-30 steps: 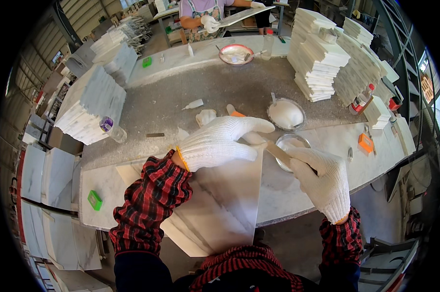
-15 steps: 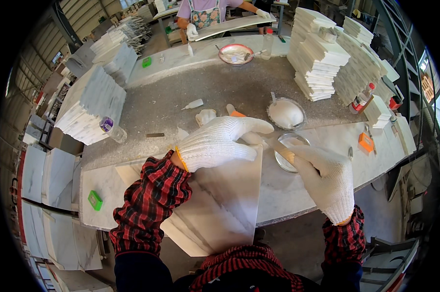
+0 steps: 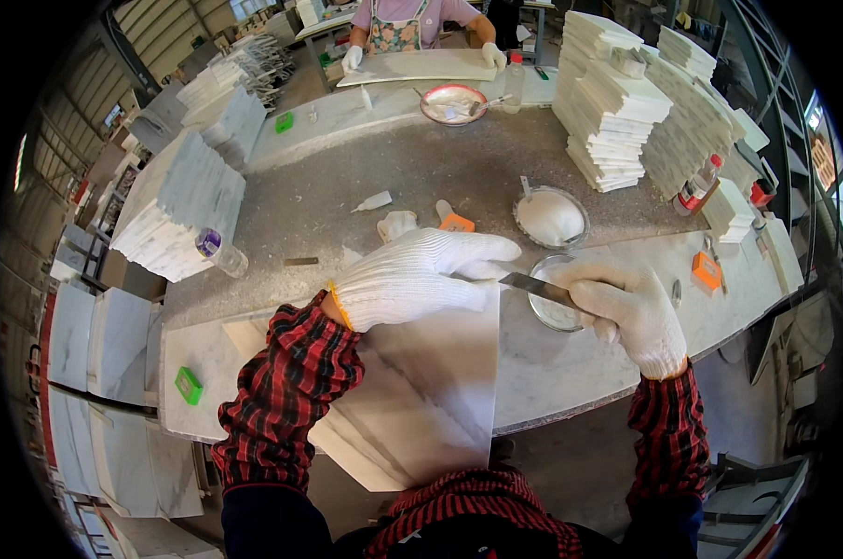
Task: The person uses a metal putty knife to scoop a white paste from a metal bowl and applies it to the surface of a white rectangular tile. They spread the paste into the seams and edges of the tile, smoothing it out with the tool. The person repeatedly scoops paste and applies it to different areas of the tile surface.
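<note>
My gloved left hand (image 3: pixel 417 279) lies over the far part of a grey-veined marble slab (image 3: pixel 421 391), its fingers stretched out toward the slab's far right corner. The slab overhangs the near edge of the table. In my gloved right hand (image 3: pixel 626 307) is a narrow flat metal blade (image 3: pixel 543 290), whose free end points left, close to the left fingertips. Whether that end touches the slab I cannot tell. Under the blade and right hand stands a round metal dish (image 3: pixel 557 319), partly hidden. Beyond it is a bowl of white powder (image 3: pixel 550 219).
Tile stacks stand at left (image 3: pixel 179 205) and right (image 3: pixel 617 102). Orange boxes (image 3: pixel 457 223), a white squeeze bottle (image 3: pixel 373 200), a clear bottle (image 3: pixel 221 253) and a green box (image 3: pixel 188 385) lie about. Across the table, a gloved person holds a long slab (image 3: pixel 421 65).
My right hand has turned and lifted, so the blade now shows its dark face. My left hand stays nearly still. The person opposite has brought their slab level and leftward.
</note>
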### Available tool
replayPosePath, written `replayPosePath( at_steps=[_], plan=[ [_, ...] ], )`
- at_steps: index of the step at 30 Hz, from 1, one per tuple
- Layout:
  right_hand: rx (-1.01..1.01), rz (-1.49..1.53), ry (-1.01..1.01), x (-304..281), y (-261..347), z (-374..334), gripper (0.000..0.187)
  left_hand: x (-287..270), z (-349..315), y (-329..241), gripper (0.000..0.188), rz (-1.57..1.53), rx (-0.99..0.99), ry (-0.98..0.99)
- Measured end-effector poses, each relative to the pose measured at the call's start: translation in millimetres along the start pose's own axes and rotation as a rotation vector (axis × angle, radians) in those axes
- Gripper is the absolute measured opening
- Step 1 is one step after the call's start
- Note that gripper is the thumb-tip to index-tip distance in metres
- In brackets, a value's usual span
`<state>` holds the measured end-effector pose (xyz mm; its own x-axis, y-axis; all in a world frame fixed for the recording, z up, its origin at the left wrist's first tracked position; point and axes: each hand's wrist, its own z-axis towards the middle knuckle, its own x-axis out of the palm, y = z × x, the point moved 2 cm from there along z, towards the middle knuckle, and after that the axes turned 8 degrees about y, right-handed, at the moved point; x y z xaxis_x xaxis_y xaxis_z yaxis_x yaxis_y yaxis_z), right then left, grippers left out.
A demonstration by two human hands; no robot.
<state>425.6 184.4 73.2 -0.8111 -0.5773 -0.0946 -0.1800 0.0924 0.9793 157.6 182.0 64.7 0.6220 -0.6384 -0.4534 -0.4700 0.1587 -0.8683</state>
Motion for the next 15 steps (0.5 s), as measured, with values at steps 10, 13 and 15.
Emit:
replayPosePath(
  at_steps=[10, 13, 15],
  plan=[
    [0.026, 0.125, 0.143, -5, -6, 24, 0.026, -1, 0, -2, 0.063, -0.001, -0.039, 0.023],
    [0.004, 0.157, 0.134, -13, -12, 21, 0.027, 0, 1, -1, 0.061, -0.052, -0.074, 0.033],
    [-0.01, 0.211, 0.075, -22, -21, 16, 0.027, 0, 1, 0, 0.059, -0.129, -0.06, 0.047]
  ],
)
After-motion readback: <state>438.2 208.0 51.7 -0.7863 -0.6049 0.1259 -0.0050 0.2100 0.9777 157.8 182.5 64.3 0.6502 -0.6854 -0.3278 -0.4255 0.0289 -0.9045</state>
